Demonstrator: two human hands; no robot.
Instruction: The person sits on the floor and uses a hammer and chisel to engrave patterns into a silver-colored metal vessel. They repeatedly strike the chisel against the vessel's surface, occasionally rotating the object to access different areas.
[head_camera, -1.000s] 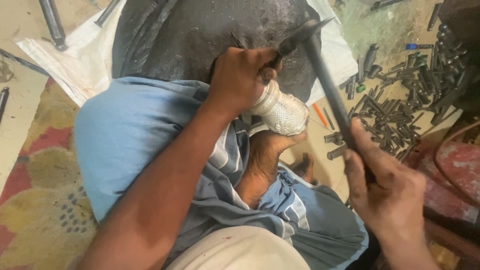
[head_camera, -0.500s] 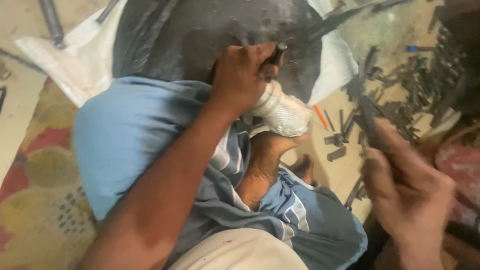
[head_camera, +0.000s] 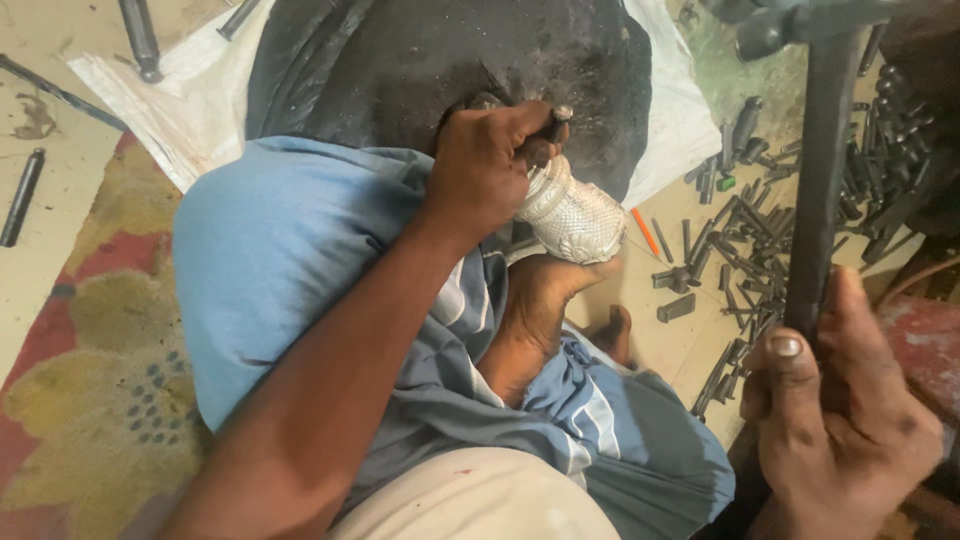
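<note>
The setting is a floor-level metalworking workshop of a craft type. Indicators: a dense scatter of dark steel punches and chisels (head_camera: 790, 230) on the bare floor (head_camera: 45, 270), further loose rods (head_camera: 22, 196) at the left, and a black padded work block (head_camera: 430, 60) set on a white sheet (head_camera: 190, 100). A worn patterned mat (head_camera: 80, 400) covers the seating area.

Dull dark metal hammer (head_camera: 822, 170), matt shaft, gripped in the right hand (head_camera: 845, 430). Left hand (head_camera: 490, 165) pinches a small steel punch (head_camera: 556, 118) against a pale, finely embossed, faintly shiny silver piece (head_camera: 572, 212). Soft blue cloth (head_camera: 290, 260); black, dusty, rough block (head_camera: 440, 60).
</note>
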